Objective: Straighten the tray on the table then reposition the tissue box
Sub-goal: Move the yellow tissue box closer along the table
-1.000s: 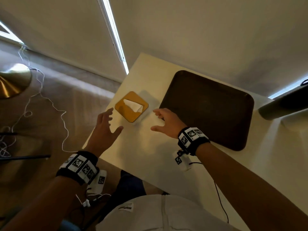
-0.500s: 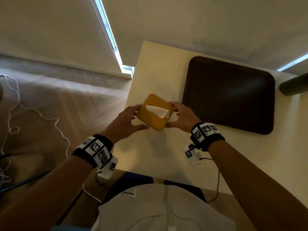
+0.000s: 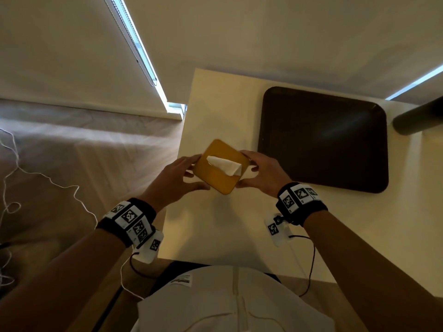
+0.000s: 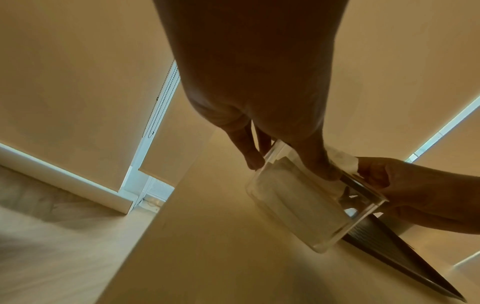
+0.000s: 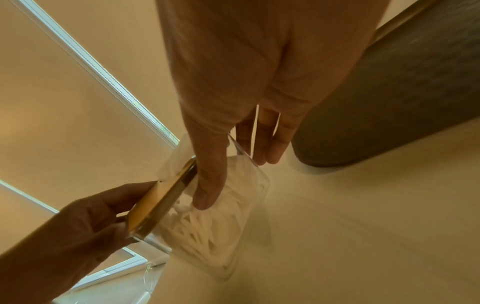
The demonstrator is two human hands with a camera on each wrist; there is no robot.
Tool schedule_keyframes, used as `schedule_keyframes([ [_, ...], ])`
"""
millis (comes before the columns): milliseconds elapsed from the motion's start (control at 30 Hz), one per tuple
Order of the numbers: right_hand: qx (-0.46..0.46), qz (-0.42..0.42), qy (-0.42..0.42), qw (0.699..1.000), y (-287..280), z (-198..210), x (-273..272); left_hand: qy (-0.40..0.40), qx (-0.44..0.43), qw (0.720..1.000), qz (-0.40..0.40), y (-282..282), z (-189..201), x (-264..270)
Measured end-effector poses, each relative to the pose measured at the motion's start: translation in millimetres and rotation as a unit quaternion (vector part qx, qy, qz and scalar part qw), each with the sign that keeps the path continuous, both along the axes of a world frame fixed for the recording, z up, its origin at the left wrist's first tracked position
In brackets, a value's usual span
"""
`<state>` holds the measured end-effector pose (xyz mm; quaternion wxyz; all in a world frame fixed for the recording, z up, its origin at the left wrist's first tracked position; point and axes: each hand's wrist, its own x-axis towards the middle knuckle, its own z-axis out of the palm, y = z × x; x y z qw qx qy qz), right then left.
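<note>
The tissue box (image 3: 212,182) has a yellow lid, a clear body and a white tissue sticking up. Both hands hold it, tilted, over the left part of the cream table (image 3: 215,226). It seems raised off the surface. My left hand (image 3: 177,178) grips its left side and my right hand (image 3: 261,173) grips its right side. In the left wrist view my left hand (image 4: 288,166) clasps the clear box (image 4: 298,209). In the right wrist view the thumb and fingers of my right hand (image 5: 237,178) straddle the box (image 5: 215,226). The dark brown tray (image 3: 323,140) lies flat to the right.
A dark grey cylinder (image 3: 419,118) stands at the table's far right, beyond the tray. The table's left edge drops to a wooden floor with white cables (image 3: 36,178). Blinds cover the windows behind. A cable runs from each wrist device back toward my body.
One second ago both hands were open beside the box on the table. They closed in from either side and took hold of it, and now carry it tilted.
</note>
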<state>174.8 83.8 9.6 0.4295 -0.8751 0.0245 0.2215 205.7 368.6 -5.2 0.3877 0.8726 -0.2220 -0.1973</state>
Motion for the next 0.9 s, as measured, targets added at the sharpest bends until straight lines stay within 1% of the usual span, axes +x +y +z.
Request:
schedule_keyframes([
  [133,0.007,-0.019,-0.005,1.0,-8,10,35,-0.002,0.008,1.0,-0.006,-10,9,45],
  [300,0.007,-0.051,-0.021,0.998,-21,20,100,-0.026,-0.012,0.999,-0.015,-29,15,117],
  [433,0.003,-0.078,-0.019,0.997,-30,23,151,-0.05,-0.015,0.999,0.011,-45,12,168],
  [500,-0.002,-0.082,-0.022,0.996,-34,23,172,-0.041,-0.025,0.999,0.023,-52,7,186],
  [633,-0.013,-0.071,-0.024,0.997,-36,18,195,-0.025,-0.027,0.999,0.03,-58,-9,205],
  [767,-0.023,-0.065,-0.015,0.997,-37,9,201,-0.006,-0.028,0.999,0.043,-58,-25,208],
  [900,-0.008,-0.086,-0.001,0.996,-36,2,200,-0.007,-0.026,0.999,0.044,-56,-31,210],
])
